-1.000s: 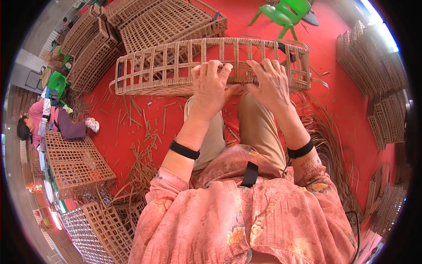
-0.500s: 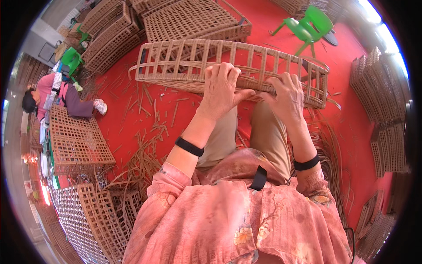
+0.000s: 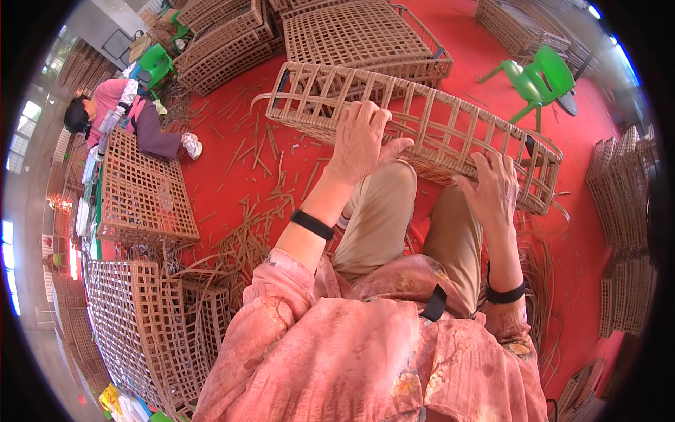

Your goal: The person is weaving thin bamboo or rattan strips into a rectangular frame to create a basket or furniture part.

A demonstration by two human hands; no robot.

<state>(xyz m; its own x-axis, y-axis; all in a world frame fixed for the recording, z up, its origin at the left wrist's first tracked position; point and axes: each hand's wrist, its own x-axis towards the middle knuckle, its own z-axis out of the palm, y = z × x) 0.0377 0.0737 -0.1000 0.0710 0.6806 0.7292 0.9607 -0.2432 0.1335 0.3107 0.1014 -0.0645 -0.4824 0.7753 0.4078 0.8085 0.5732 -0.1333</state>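
A long, shallow brown wicker basket (image 3: 439, 149) with an open lattice side is held tilted above my knees. My left hand (image 3: 360, 146) grips its near edge left of the middle, fingers curled over the weave and thumb pointing right. Farther along the same edge, my right hand (image 3: 495, 188) holds the basket with bent fingertips, its thumb toward the left hand. Loose ends of cane strip stick out at both ends of the basket. The fingertips are partly hidden by the weave.
Cane offcuts (image 3: 242, 232) litter the red floor (image 3: 232, 176). Wicker baskets are stacked ahead (image 3: 351, 35), at left (image 3: 151, 186) and at right (image 3: 622, 197). A green chair (image 3: 538, 81) stands ahead right. Another person (image 3: 116, 116) sits at far left beside a basket.
The view has shifted, and the basket and both hands now sit farther right, the basket's right end lower. My right hand has moved farther from my left along the edge.
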